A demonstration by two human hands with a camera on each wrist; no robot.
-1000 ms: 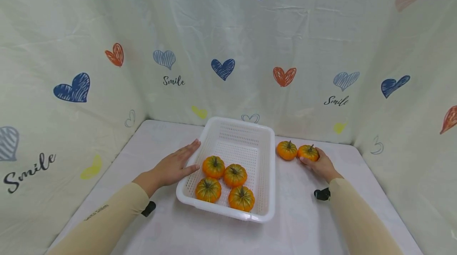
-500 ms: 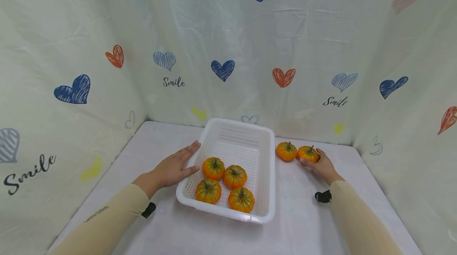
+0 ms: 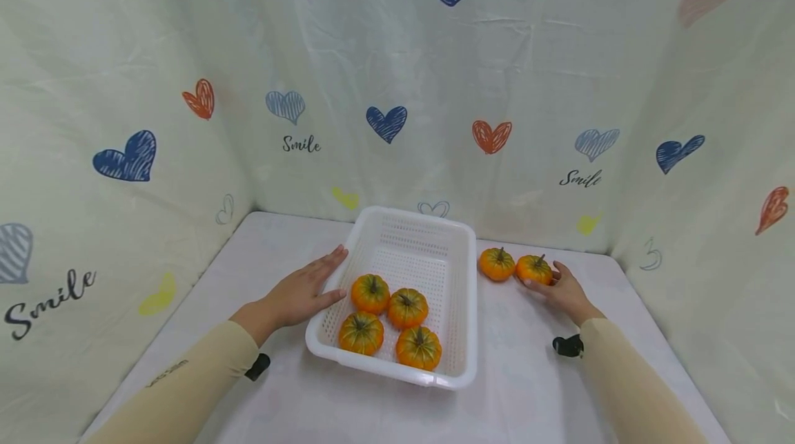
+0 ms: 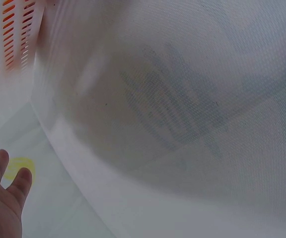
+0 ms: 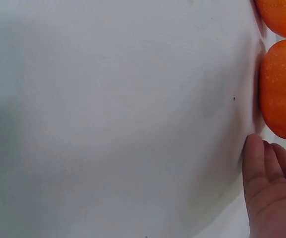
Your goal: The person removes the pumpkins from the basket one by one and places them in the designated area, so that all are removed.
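Observation:
A white perforated basket [image 3: 459, 292] holds several small orange pumpkins [image 3: 419, 348] in its nearer half. On the basket's left rim rests my left hand [image 3: 298, 292], its fingers extended. Right of the basket, two more pumpkins stand side by side on the table, one [image 3: 497, 264] closer to the basket and the other [image 3: 534, 270] beside my right hand [image 3: 566, 293]. The right fingers are spread loosely around the outer pumpkin's right side; in the right wrist view a gap shows between several fingers of the hand [image 5: 272, 188] and that pumpkin [image 5: 282, 91].
The white table [image 3: 515, 375] reaches back to a pale curtain [image 3: 528, 71] printed with hearts and words. Curtain also hangs along the left and right sides. A dark object sits at each wrist.
My right hand has loosened around the outer pumpkin and shifted slightly right, its fingers more apart from it. The left hand, basket and pumpkins have kept their places.

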